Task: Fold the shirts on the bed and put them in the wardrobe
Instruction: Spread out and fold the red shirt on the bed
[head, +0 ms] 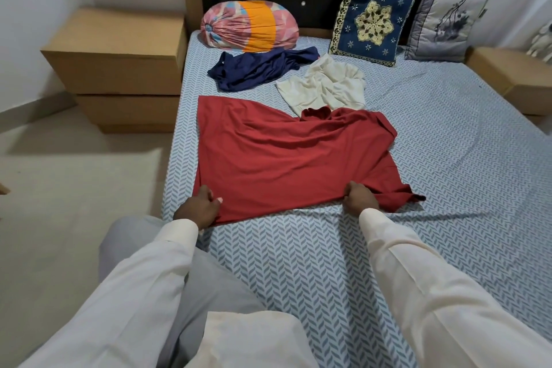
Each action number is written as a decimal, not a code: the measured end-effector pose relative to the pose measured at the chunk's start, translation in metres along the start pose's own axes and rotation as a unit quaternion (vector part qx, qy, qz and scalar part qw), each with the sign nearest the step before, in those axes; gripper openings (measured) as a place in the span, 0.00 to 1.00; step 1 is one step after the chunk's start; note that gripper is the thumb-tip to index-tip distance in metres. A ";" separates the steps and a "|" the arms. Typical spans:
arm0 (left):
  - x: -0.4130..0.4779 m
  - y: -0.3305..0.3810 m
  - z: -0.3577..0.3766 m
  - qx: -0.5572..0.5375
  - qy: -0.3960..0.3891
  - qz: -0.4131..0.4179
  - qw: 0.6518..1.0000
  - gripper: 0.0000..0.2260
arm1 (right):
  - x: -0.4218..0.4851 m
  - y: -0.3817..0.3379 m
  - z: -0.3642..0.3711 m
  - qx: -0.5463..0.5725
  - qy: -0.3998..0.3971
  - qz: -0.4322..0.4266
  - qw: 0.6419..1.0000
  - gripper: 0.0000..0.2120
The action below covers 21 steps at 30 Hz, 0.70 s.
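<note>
Plain red shirt (pixel 283 158) spread flat, long axis 9-to-3 o'clock, collar toward 1 o'clock; fingers of left hand (pixel 198 206) and right hand (pixel 360 199) grasp its 6 o'clock edge.

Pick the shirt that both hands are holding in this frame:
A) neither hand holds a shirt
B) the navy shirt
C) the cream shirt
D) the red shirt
D: the left hand and the right hand both grip the near edge of the red shirt, which is spread out flat. The navy shirt and the cream shirt lie crumpled beyond it, away from both hands.
</note>
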State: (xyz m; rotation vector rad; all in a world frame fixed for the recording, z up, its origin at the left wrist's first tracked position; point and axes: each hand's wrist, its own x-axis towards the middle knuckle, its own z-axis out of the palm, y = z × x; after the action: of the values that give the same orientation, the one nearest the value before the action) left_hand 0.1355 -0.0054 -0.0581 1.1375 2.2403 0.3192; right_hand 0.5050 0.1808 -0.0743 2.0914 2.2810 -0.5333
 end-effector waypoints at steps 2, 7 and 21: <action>0.002 0.001 0.003 0.075 -0.017 0.021 0.997 0.25 | 0.000 0.001 0.002 -0.009 -0.003 -0.004 1.000 0.10; 0.006 0.005 0.008 0.182 -0.034 0.060 0.981 0.25 | -0.002 0.002 0.008 -0.036 -0.015 -0.019 0.999 0.11; 0.007 -0.004 0.013 0.188 0.053 -0.048 0.980 0.16 | -0.005 -0.002 0.004 -0.042 -0.024 -0.012 0.999 0.14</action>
State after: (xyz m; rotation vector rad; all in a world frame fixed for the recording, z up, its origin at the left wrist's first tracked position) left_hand 0.1377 -0.0032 -0.0724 1.2160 2.5106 -0.0915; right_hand 0.5033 0.1748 -0.0763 1.9940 2.2642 -0.4745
